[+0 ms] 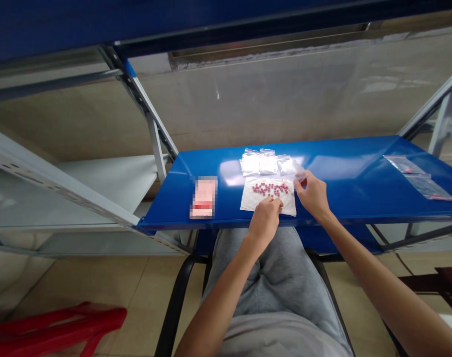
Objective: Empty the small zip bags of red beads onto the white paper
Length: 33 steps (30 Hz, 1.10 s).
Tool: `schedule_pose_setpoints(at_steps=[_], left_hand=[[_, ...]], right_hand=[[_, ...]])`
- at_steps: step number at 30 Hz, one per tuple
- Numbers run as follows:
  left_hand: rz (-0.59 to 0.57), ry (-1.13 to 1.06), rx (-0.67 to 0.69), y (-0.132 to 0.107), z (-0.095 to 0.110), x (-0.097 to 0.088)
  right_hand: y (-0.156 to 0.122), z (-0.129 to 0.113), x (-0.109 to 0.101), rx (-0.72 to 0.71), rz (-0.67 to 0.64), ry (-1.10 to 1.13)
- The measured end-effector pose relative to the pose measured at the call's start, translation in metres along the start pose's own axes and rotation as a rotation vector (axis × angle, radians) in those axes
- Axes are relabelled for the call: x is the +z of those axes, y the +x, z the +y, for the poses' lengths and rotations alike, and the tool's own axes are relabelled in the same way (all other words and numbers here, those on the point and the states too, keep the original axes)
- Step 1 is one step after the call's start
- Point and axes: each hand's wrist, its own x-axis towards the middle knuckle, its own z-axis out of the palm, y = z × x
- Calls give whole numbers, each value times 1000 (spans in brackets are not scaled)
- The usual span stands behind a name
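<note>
Small dark-red beads [270,189] lie scattered on a white cloth [250,202] on the blue shelf. At the cloth's front edge, my left hand [266,215] has its fingers closed together just below the beads; whatever is between the fingertips is too small to make out. My right hand [313,194], right of the cloth, pinches a clear plastic bag [297,170] between thumb and fingers. Behind the cloth lie several flat zip bags [259,162], whitish under the glare.
Two clear zip bags with small red contents [421,178] lie at the shelf's right end. A pixelated pink rectangle [204,193] is on the left. Metal uprights [151,114] and an upper blue shelf [226,25] frame the space. A red plastic stool [62,327] stands lower left.
</note>
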Motion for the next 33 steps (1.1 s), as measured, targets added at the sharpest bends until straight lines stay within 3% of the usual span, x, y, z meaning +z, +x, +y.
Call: schedule_pose_setpoints(at_steps=[4,9,16,24,29,33], left_hand=[[22,16,-7,6,3,-8],[68,16,5,19,-1,-5],[85,24,47,23,-13,3],[176,-57,64,26,-18,-8],[271,-125,-1,11,-19,-16],[271,-302,-132,3,-11,-12]], right_hand=[[3,1,-3,35,3,27],[2,-2,-8,115,5,91],[1,2,-12,355,47,379],[-9,1,-18,462,82,578],[-18,-8,-21,515,162,668],[-23,-18,-23,571,202,842]])
